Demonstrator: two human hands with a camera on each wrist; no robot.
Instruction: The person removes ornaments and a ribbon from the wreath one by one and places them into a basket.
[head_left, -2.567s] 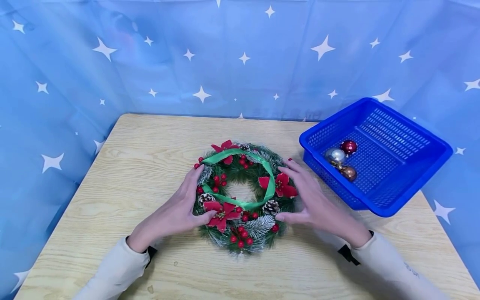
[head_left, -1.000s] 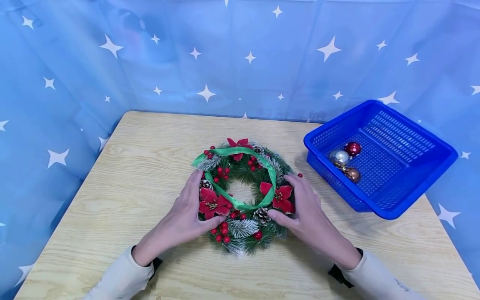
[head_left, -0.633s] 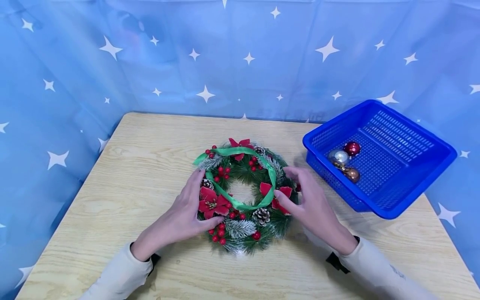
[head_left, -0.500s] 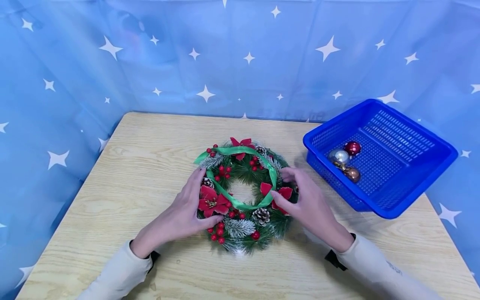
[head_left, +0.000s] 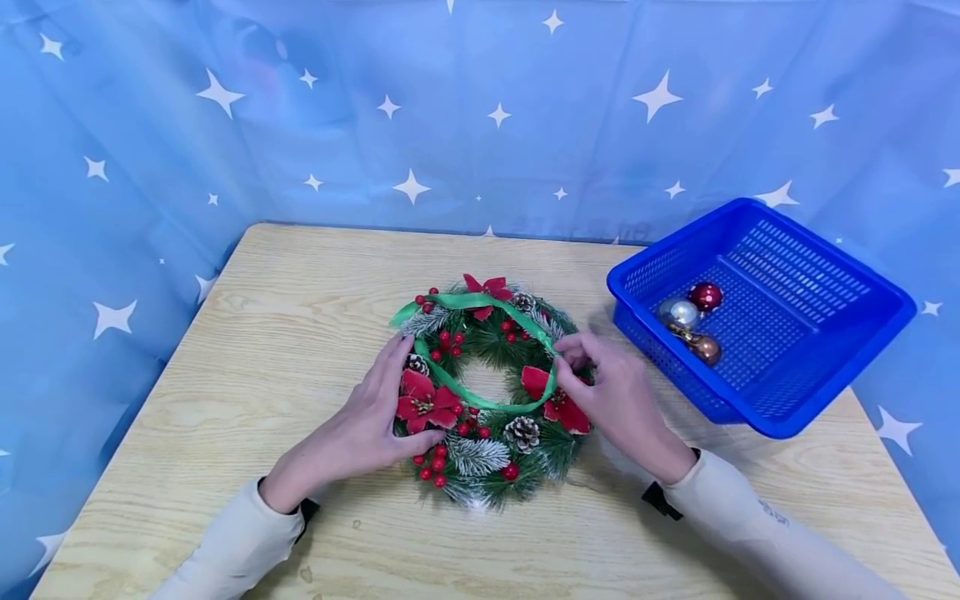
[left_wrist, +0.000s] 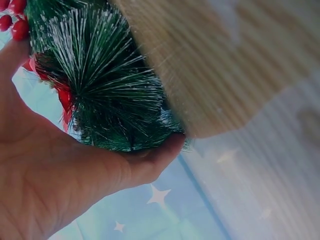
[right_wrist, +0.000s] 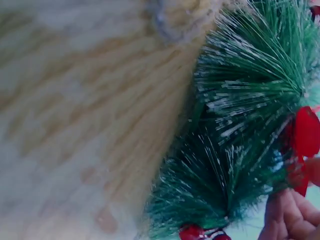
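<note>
A green Christmas wreath with red poinsettias, berries and pine cones lies flat on the table in the head view. Its left side is gripped by my left hand, thumb on the front by a poinsettia and fingers along the outer edge. Frosted needles of the wreath fill the crook of that hand in the left wrist view. A green ribbon loops over the wreath's top. My right hand pinches the ribbon's right side between thumb and fingers. In the right wrist view, fingertips show beyond the needles.
At the right stands a blue plastic basket holding a red bauble, a silver bauble and a copper-coloured bauble. Behind the wooden table hangs a blue curtain with white stars.
The right hand let go of the wreath's right side, moved inward over it and took the ribbon between its fingertips. Earlier the wreath turned slightly clockwise. The left hand keeps its hold.
</note>
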